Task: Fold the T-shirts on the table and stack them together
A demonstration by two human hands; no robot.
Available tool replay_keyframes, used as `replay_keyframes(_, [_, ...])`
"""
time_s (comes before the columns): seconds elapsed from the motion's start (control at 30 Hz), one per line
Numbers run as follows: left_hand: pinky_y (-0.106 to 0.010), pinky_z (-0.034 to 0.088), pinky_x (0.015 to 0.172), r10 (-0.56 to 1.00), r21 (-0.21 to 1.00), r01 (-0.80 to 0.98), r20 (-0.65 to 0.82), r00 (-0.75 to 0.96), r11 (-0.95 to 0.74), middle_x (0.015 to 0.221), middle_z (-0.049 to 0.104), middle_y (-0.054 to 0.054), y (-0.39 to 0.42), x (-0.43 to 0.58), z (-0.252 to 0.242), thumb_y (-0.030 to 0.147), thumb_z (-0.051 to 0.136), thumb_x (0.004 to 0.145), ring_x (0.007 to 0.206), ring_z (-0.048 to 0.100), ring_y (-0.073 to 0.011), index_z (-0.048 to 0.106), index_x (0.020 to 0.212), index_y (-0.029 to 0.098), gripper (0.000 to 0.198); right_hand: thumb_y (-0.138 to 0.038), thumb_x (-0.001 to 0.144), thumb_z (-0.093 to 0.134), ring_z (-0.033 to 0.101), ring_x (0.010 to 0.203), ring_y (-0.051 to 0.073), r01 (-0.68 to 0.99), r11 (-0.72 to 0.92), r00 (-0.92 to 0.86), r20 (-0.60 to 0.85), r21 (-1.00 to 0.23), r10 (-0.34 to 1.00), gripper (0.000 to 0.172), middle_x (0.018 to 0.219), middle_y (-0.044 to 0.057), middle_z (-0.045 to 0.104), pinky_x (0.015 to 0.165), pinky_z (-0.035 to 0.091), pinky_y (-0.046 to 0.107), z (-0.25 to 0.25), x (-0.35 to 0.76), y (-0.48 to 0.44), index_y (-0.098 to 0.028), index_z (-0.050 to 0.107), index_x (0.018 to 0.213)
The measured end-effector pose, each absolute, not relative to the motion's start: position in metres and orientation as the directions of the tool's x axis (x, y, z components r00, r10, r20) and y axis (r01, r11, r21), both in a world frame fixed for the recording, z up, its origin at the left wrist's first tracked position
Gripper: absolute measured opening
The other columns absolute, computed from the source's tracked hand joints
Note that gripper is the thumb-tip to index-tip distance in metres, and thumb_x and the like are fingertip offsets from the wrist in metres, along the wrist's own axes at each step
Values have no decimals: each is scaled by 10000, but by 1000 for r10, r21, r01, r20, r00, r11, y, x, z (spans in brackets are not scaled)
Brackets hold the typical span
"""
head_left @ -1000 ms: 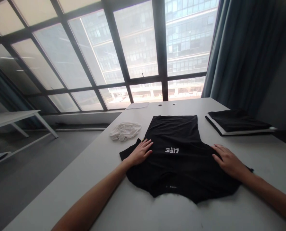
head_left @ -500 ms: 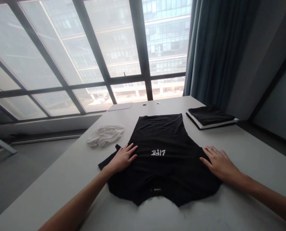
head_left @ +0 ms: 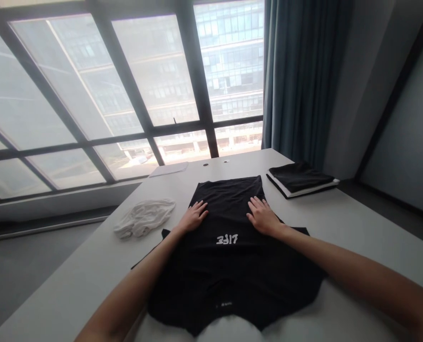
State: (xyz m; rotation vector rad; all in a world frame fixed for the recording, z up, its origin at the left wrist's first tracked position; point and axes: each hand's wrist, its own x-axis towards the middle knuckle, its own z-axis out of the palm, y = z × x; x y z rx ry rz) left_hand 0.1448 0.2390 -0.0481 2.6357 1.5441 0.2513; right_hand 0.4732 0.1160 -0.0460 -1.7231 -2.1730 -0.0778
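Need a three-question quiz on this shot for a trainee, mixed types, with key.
1. Multiple choice: which item lies crumpled on the table, on the left side of the black shirt?
a) a blue towel
b) a white cloth
c) a red cap

2. True or false: the left hand and the right hand both rest palm down on the shirt.

3. Fill in: the large white print on the shirt, upside down from this view, reads ____.

Key: 1 b; 2 true; 3 LIFE.
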Motion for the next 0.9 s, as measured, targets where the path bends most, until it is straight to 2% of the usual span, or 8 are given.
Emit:
replay_keyframes(0.2, [-490, 231, 1212, 912, 48, 912, 80, 403, -408, 1656, 257, -72, 231, 110, -59, 536, 306, 1047, 1536, 189, -300, 361, 1571, 250, 599, -555, 1002, 394, 170, 1535, 329, 891, 321, -293, 135, -320, 947, 714, 1635, 212, 258, 1221, 137, 546, -55, 428, 131, -93, 387, 1546])
replay_keyframes(0.43, [-498, 283, 1188, 963, 15, 963, 24, 270, -270, 1643, 285, -115, 216, 86, -56, 496, 368, 1021, 1517, 235, -350, 390, 1559, 195, 617, -526, 1011, 402, 258, 1515, 274, 748, 509, -437, 262, -426, 861, 613, 1607, 150, 362, 1220, 211, 484, -55, 421, 131, -152, 491, 1489])
replay_keyframes(0.5, [-444, 287, 1199, 956, 37, 957, 56, 287, -289, 1618, 348, -112, 221, 93, -50, 480, 410, 1002, 1503, 287, -321, 451, 1524, 186, 600, -401, 1006, 432, 358, 1468, 247, 772, 468, -339, 344, -430, 876, 515, 1550, 137, 461, 1208, 260, 413, -50, 430, 144, -141, 549, 1435])
replay_keyframes(0.6, [-389, 275, 1214, 930, 80, 932, 135, 341, -353, 1585, 412, -107, 234, 113, -42, 441, 412, 1004, 1489, 331, -273, 494, 1489, 168, 562, -229, 973, 410, 503, 1351, 214, 870, 239, -75, 364, -430, 928, 466, 1446, 136, 576, 1155, 333, 308, -33, 457, 181, -105, 578, 1389])
replay_keyframes(0.63, [-403, 281, 1211, 928, 97, 929, 142, 343, -358, 1581, 417, -113, 238, 120, -40, 438, 404, 1009, 1489, 330, -274, 494, 1486, 163, 558, -211, 976, 377, 529, 1325, 216, 897, 129, 10, 311, -422, 950, 471, 1424, 140, 594, 1132, 357, 298, -27, 467, 195, -99, 577, 1388])
replay_keyframes(0.7, [-478, 292, 1198, 936, 125, 931, 124, 329, -344, 1595, 391, -120, 244, 131, -40, 447, 387, 1020, 1503, 297, -295, 473, 1501, 173, 560, -201, 979, 355, 553, 1301, 258, 913, 72, 43, 270, -401, 962, 473, 1378, 184, 619, 1102, 391, 330, -17, 485, 221, -59, 594, 1361])
replay_keyframes(0.8, [-582, 251, 1186, 942, 121, 935, 85, 325, -334, 1634, 312, -100, 249, 138, -46, 470, 357, 1036, 1527, 216, -323, 423, 1535, 226, 560, -227, 979, 394, 444, 1402, 301, 931, 74, 22, 255, -359, 967, 469, 1483, 198, 523, 1149, 337, 411, -16, 492, 247, -62, 579, 1377])
replay_keyframes(0.9, [-584, 204, 1200, 938, 93, 936, 94, 332, -341, 1645, 286, -84, 247, 135, -55, 493, 335, 1043, 1532, 189, -333, 411, 1546, 251, 563, -357, 1004, 413, 245, 1510, 323, 947, 142, -76, 227, -290, 971, 531, 1609, 183, 346, 1207, 185, 542, -30, 468, 261, -96, 498, 1458])
